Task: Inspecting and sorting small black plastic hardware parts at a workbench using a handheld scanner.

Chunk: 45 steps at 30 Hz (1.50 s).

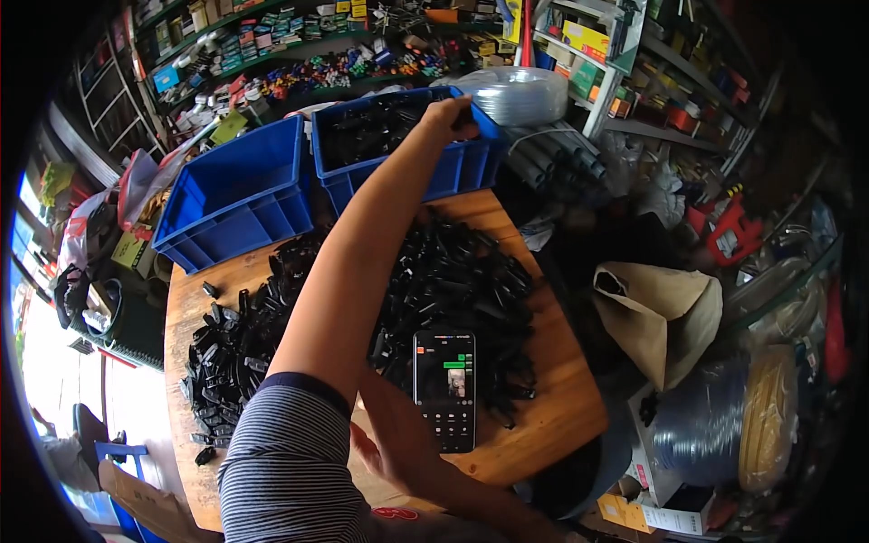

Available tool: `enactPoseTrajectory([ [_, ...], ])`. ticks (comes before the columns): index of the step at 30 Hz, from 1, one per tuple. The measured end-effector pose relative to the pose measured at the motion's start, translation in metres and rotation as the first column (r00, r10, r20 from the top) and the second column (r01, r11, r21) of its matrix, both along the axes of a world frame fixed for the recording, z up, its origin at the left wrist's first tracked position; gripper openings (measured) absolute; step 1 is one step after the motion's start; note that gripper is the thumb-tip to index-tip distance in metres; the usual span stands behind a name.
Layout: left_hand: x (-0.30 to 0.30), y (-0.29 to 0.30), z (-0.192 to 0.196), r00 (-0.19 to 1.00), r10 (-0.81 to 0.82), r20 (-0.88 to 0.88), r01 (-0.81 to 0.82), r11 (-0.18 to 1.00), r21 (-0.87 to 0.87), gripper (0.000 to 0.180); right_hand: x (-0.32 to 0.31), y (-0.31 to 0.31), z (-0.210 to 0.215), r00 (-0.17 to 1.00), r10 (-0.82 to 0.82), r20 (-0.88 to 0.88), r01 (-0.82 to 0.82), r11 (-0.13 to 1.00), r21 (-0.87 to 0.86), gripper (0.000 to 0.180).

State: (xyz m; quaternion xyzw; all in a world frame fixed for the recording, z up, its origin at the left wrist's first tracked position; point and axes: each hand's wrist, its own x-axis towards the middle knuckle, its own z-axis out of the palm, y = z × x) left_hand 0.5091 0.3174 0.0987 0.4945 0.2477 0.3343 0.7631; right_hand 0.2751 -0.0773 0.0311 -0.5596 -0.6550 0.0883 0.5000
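My left hand (450, 118), at the end of a striped sleeve, reaches across to the right end of a blue plastic bin (398, 177) holding small black parts. Its fingers curl down inside the rim; what they hold, if anything, is hidden. Low beside my left forearm is my right hand (389, 434), thumb apart from the fingers, whose tips are partly hidden behind that forearm. A smartphone (444, 391) with a lit screen lies just right of this hand. Piles of small black plastic pieces (453, 281) cover much of the wooden table (561, 398) around it.
Another blue bin (237, 195) stands at the table's far left, nothing visible inside. Behind are crowded shelves (299, 72) and a coil of clear hose (516, 95). To the right are grey pipes (557, 154), an open beige sack (661, 317) and a wrapped hose reel (724, 421).
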Motion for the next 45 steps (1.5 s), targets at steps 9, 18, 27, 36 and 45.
enactPoseTrajectory([
  [9, -0.064, -0.075, 0.054, 0.992, 0.073, -0.100, -0.064, 0.994, 0.084, 0.056, 0.002, 0.004, -0.014, 0.997, -0.072, -0.032, 0.076, 0.980, 0.185, 0.050],
  [18, -0.386, -0.190, 0.047, 0.904, -0.031, -0.426, 0.358, 0.599, 0.716, 0.032, 0.006, 0.008, -0.013, 1.000, -0.013, -0.001, 0.013, 0.990, 0.137, 0.014],
  [27, -0.602, -0.309, -0.077, 0.680, 0.502, -0.535, 0.177, 0.595, 0.784, 0.017, -0.021, 0.049, -0.038, 0.844, 0.113, 0.524, -0.125, 0.992, -0.013, 0.017],
  [36, -0.553, -0.335, -0.115, 0.559, 0.633, -0.535, 0.409, 0.350, 0.843, 0.027, -0.027, 0.051, -0.038, 0.852, 0.041, 0.522, -0.056, 0.998, 0.012, 0.010],
  [45, -0.485, -0.323, -0.073, 0.980, -0.007, -0.198, 0.070, 0.947, 0.313, 0.032, -0.078, 0.021, -0.024, 0.927, 0.367, 0.076, -0.375, 0.906, 0.196, 0.013],
])
